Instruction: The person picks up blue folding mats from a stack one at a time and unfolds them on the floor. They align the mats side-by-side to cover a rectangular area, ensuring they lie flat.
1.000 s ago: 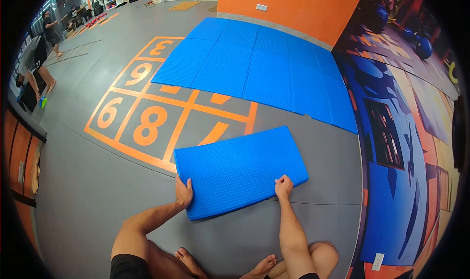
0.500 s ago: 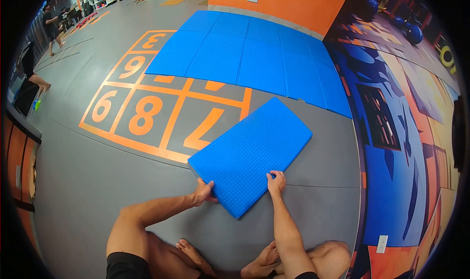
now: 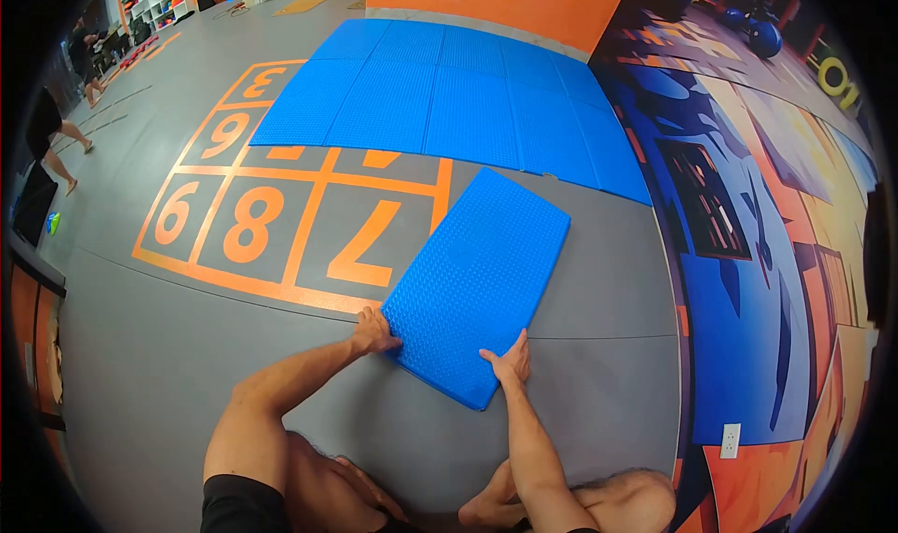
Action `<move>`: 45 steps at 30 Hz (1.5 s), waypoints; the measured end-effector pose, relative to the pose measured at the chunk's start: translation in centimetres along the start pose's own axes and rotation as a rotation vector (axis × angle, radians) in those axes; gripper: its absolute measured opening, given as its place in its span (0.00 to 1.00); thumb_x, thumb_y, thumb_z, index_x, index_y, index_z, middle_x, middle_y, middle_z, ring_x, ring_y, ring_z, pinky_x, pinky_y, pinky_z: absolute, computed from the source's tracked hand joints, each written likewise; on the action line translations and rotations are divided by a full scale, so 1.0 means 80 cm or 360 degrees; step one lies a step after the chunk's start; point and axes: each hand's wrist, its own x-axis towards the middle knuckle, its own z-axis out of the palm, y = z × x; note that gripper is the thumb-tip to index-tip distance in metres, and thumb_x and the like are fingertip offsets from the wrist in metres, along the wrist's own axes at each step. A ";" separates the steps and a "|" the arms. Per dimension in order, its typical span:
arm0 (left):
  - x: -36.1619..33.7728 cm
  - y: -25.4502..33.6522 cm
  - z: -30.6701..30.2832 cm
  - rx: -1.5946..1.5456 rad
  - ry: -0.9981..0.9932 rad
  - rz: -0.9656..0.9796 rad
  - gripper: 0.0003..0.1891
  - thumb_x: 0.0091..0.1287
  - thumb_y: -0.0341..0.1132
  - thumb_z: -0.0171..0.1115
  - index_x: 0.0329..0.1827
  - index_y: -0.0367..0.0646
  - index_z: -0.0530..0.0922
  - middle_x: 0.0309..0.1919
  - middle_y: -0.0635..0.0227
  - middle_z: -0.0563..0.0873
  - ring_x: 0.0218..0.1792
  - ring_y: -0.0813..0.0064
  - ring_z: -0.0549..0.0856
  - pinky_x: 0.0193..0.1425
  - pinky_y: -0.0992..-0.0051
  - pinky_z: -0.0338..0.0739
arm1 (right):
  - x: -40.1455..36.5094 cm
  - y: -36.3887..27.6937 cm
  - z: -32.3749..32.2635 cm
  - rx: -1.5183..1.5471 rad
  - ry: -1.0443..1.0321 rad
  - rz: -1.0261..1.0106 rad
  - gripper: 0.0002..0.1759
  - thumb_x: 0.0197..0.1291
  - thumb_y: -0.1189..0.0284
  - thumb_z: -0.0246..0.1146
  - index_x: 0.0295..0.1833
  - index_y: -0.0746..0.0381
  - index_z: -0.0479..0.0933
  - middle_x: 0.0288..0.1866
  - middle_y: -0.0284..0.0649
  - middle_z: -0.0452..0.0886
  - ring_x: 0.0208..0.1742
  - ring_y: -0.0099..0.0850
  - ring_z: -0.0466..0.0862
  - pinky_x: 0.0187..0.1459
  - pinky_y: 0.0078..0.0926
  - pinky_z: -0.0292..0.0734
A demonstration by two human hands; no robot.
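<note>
A blue textured mat point(image 3: 477, 280) lies tilted across the view in front of me, its far end close to a large area of joined blue mats point(image 3: 468, 93). My left hand point(image 3: 376, 332) grips its left edge, thumb on top and fingers partly hidden at the side. On the right edge, near the lower corner, my right hand point(image 3: 510, 357) holds it with the thumb over the top surface. Orange numbered squares point(image 3: 253, 224) are marked on the grey floor to the left of the mat.
An illustrated wall point(image 3: 748, 280) with an outlet point(image 3: 730, 440) runs along the right. An orange wall point(image 3: 505, 5) stands behind the joined mats. Two people, one with bare legs point(image 3: 65, 150), are at the far left near shelves point(image 3: 154, 0).
The held mat has turned, its far end swinging left and its near corner right. Both hands have moved with it. The person at the left has shifted, and my view has turned slightly right.
</note>
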 end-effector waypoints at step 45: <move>-0.155 -0.180 -0.034 -0.1981 0.0844 -0.0213 0.40 0.60 0.15 0.69 0.77 0.37 0.65 0.62 0.56 0.82 0.60 0.66 0.82 0.67 0.67 0.77 | -0.120 -0.311 -0.064 0.0649 -0.0260 -0.1354 0.52 0.60 0.69 0.65 0.86 0.53 0.43 0.86 0.58 0.45 0.84 0.62 0.47 0.76 0.66 0.49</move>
